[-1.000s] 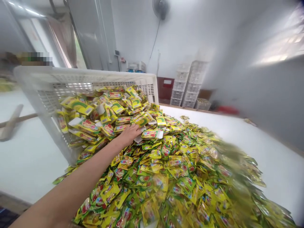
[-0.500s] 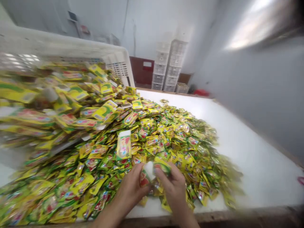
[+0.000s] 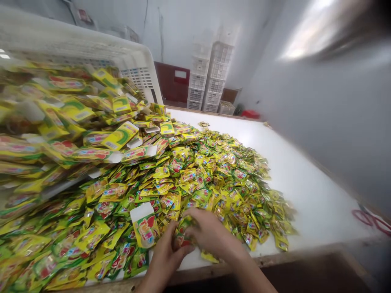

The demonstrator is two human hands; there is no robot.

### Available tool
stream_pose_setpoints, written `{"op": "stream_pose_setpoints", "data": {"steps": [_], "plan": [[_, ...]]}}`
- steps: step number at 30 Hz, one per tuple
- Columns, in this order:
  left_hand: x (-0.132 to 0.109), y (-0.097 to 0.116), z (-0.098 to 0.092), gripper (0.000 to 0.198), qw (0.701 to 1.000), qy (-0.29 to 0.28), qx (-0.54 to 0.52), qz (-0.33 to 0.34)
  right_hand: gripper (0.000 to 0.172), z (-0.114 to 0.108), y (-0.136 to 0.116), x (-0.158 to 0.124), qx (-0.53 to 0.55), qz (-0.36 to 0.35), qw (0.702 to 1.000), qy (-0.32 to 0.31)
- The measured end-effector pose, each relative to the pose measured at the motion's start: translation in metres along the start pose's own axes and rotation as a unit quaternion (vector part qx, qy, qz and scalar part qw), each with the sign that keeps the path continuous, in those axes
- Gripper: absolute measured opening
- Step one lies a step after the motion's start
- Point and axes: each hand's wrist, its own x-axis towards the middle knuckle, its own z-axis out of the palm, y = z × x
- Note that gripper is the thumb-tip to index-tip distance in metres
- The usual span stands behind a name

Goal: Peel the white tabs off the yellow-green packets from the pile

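Observation:
Over the near edge of the pile, my left hand (image 3: pixel 168 250) has thumb and fingers curled around a green and red sachet (image 3: pixel 182 239), partly hidden. My right hand (image 3: pixel 206 230) comes in from the right, its bent fingers closed on a yellow-green sachet (image 3: pixel 187 223) touching the one at my left hand. Just left of my left hand is a small yellow printed box (image 3: pixel 145 228) with a white flap standing up at its top; I cannot tell whether it touches the hand. Loose shiny sachets (image 3: pixel 214 175) are heaped around and beyond both hands.
A tipped white plastic crate (image 3: pixel 137 53) at the left spills yellow boxes (image 3: pixel 120 136) onto the sachets. The white table (image 3: pixel 308 183) runs right, with red-handled scissors (image 3: pixel 363 217) near its edge. Stacked crates (image 3: pixel 214 81) stand against the far wall.
The white-flapped box between my hands no longer shows there; a box now sits left of my left hand. My right hand has moved left. The view has shifted right and down.

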Motion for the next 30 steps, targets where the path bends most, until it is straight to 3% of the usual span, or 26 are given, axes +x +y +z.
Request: {"op": "stream_pose_setpoints", "data": {"steps": [4, 10, 13, 16, 18, 20, 23, 25, 27, 30], "plan": [[-0.004, 0.000, -0.014, 0.023, 0.983, -0.088, -0.163, -0.018, 0.030, 0.009, -0.006, 0.004, -0.031, -0.035, 0.999, 0.004], [-0.008, -0.004, -0.013, 0.023, 0.954, -0.098, -0.280, -0.053, 0.020, 0.016, -0.007, 0.003, -0.017, -0.026, 0.998, 0.046], [-0.008, -0.007, -0.011, 0.025, 0.956, -0.088, -0.272, -0.073, 0.011, 0.023, 0.000, 0.002, -0.041, -0.037, 0.996, 0.066], [-0.007, -0.006, -0.012, 0.028, 0.959, -0.082, -0.258, -0.079, 0.010, 0.031, 0.005, -0.003, -0.059, -0.054, 0.996, 0.043], [-0.008, -0.003, -0.014, 0.031, 0.959, -0.093, -0.258, -0.079, 0.013, 0.033, 0.006, -0.009, -0.016, -0.055, 0.998, 0.039], [-0.009, 0.000, -0.017, 0.033, 0.958, -0.088, -0.254, -0.096, 0.016, 0.033, 0.006, -0.015, 0.078, -0.024, 0.992, 0.094], [-0.014, 0.007, -0.022, 0.036, 0.941, -0.053, -0.284, -0.175, 0.013, 0.040, 0.011, -0.024, 0.282, 0.099, 0.939, 0.172], [-0.016, 0.014, -0.026, 0.035, 0.920, -0.073, -0.318, -0.220, 0.020, 0.050, 0.016, -0.028, 0.405, 0.170, 0.888, 0.137], [-0.016, 0.021, -0.030, 0.032, 0.914, -0.117, -0.320, -0.220, 0.021, 0.060, 0.020, -0.030, 0.464, 0.187, 0.861, 0.086], [-0.010, 0.024, -0.032, 0.034, 0.941, -0.101, -0.270, -0.178, 0.015, 0.066, 0.019, -0.028, 0.401, 0.138, 0.897, 0.121]]}}
